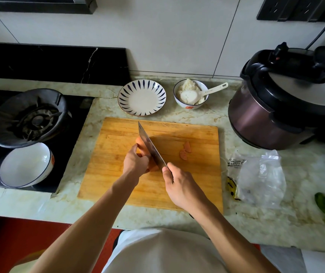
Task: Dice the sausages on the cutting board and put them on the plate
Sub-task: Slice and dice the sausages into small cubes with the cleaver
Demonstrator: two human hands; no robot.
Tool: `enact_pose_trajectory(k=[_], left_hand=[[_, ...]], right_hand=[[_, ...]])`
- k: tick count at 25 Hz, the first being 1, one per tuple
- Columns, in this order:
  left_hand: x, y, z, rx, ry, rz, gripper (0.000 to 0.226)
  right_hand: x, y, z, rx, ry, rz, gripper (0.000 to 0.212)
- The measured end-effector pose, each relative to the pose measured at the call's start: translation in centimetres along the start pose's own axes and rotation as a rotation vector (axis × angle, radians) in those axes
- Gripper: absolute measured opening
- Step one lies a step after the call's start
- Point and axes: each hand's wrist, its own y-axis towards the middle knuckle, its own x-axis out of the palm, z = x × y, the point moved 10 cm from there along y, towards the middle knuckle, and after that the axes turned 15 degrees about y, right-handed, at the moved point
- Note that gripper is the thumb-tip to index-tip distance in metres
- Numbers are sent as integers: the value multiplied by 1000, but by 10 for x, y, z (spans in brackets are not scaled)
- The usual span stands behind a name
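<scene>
left hand [135,160] gripping sausage [140,143], right hand [179,184] gripping cleaver [150,147] over cutting board [197,174]

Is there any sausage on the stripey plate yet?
No, the striped plate behind the cutting board holds nothing, and the cut sausage pieces lie on the board.

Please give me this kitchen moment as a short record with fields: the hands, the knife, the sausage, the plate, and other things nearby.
left hand: holds the sausage down on the cutting board
right hand: grips the cleaver by its handle
cleaver: blade against the sausage, beside the left fingers
cut pieces: two sausage pieces lie right of the blade
striped plate: behind the board, nothing on it
nearby: bowl of rice with a spoon; pressure cooker at right
</scene>
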Motion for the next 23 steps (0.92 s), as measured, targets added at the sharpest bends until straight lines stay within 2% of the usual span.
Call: enact_pose_trajectory(k=[5,19,23], left_hand=[[1,2,-3,-36,13,-7,66],[-1,13,3,-53,40,-5,61],[-4,15,6,-65,26,-96,78]], right_hand=[[0,-5,1,2,-43,0,27],[9,16,-3,-42,-67,24,26],[11,16,0,-21,-65,-4,26]])
